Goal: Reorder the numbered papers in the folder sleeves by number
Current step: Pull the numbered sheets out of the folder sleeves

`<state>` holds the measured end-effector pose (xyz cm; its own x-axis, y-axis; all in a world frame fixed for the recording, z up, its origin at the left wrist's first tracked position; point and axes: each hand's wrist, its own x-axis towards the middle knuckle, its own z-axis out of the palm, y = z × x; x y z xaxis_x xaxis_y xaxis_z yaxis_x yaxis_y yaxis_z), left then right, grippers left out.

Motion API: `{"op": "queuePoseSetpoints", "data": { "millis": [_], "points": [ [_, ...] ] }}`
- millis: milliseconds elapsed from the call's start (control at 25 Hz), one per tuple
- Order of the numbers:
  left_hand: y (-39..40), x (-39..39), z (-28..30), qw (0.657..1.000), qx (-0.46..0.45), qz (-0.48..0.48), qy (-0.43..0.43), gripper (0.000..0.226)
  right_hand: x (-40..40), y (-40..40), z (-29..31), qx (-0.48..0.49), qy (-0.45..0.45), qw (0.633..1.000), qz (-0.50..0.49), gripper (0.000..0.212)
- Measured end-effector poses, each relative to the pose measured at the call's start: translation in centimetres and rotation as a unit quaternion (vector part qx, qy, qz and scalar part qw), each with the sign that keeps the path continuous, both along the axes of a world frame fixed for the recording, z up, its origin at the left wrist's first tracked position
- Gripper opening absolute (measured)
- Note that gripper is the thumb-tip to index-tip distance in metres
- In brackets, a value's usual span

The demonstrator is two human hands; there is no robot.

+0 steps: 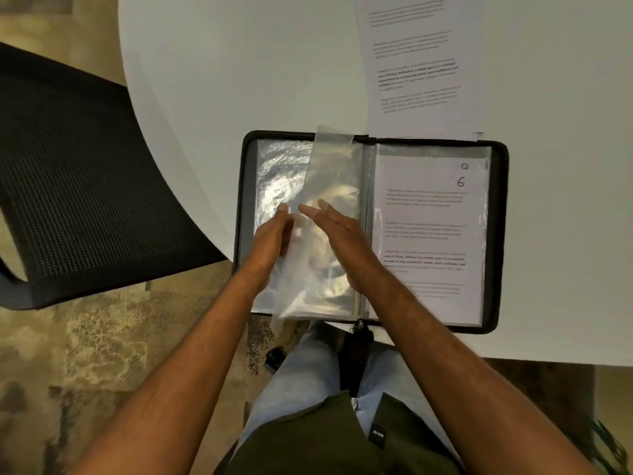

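Folder [373, 231] lies open at near table [239, 63] edge, overhanging it a bit. A raised clear sleeve [318, 221] stands up over left half w/ both hands, left hand [274, 234] & right hand [339, 238], on either side of it, blocking that side. Right page w/ paper marked 6 [431, 234] is open from above. Loose sheets [414, 63] sit just behind folder, far right. Bare tabletop far left. Chair [68, 186] crowds left of table.

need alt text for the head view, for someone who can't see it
Both hands, left hand and right hand, hold an empty clear sleeve upright over the open folder on a white table. The right page shows a handwritten 6; loose papers lie beyond.
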<state>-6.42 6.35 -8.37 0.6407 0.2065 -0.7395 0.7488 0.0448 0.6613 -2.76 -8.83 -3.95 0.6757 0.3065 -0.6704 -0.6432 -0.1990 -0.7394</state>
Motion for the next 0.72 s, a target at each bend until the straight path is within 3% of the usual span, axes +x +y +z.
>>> {"op": "queuePoseSetpoints", "data": {
  "millis": [240, 440, 600, 720],
  "points": [
    [2.9, -2.5, -0.7, 0.999, 0.025, 0.022, 0.016, 0.059, -1.1, 2.8, -2.4, -0.034, -0.016, 0.996, 0.080, 0.042],
    [3.8, -3.8, -2.8, 0.979, 0.201, -0.037, 0.007, 0.019, -2.0, 2.7, -4.0, -0.071, -0.050, 0.987, 0.137, 0.047],
    [3.6, -3.7, -2.6, 0.960, 0.274, -0.048, 0.023, 0.020, -1.2, -0.6, -4.3, -0.127, -0.144, 0.963, 0.187, 0.048],
    [2.9, -3.7, -2.4, 0.944, 0.322, -0.069, 0.010, 0.017, 0.2, -5.1, -5.3, -0.209, -0.240, 0.934, 0.164, 0.048]
  ]
}}
